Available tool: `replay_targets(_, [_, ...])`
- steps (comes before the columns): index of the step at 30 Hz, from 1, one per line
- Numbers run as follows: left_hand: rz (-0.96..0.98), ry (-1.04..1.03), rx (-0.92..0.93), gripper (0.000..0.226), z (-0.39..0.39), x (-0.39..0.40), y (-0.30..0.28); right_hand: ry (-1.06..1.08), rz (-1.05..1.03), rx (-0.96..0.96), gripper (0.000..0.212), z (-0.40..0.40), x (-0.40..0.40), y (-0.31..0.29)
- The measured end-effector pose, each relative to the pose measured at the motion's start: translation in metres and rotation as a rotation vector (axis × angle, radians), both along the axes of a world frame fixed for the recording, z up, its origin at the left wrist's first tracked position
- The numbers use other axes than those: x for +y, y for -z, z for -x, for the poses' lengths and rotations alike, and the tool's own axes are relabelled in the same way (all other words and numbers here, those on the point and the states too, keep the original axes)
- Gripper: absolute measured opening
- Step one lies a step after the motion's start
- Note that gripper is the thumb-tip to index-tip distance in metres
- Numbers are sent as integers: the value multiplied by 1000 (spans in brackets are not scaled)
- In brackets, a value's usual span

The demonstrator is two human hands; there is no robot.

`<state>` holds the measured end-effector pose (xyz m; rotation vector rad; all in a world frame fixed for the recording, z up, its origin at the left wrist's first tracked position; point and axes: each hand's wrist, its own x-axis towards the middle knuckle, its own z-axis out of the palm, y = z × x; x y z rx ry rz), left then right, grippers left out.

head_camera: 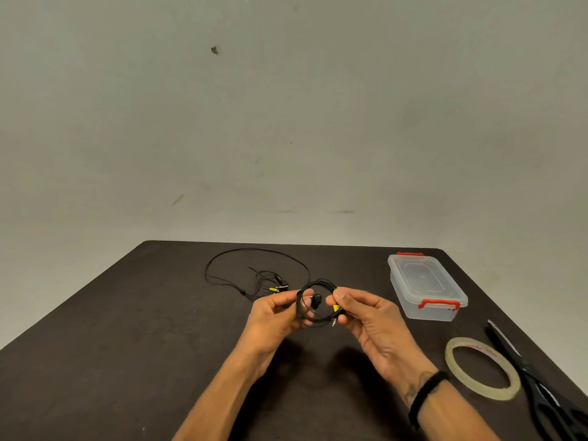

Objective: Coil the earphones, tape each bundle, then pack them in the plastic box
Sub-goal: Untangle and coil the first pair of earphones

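A black earphone wound into a small coil hangs above the dark table, held between both hands. My left hand pinches the coil's left side. My right hand pinches its right side, where a yellow tag and the metal plug show. A second black earphone lies loose and uncoiled on the table behind the hands. The clear plastic box with red latches stands shut at the right. A roll of clear tape lies flat at the front right.
Black scissors lie along the table's right edge, beside the tape roll. The dark table ends at a plain grey wall behind. A black band is on my right wrist.
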<state>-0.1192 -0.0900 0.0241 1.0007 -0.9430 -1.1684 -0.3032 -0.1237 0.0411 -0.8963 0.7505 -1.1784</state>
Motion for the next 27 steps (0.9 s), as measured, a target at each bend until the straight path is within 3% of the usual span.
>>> replay_targets(4, [-62,60,248,37,-6,2,-3,78,72,59,12,2,-2,3])
replay_targets(9, [-107,117,364,34,-4,2,-5,182,173,151,13,-4,-4,10])
replay_targets(16, [-52,53,209,32,6,5,-2,254,287,255,7,-10,-1,14])
replay_targets(21, [-157,54,242,15,10,7,-9,255,309,315,8,-12,-1,17])
replay_targets(27, [-226,160,197,20,6,8,-14,280,339,343,7,-6,-5,14])
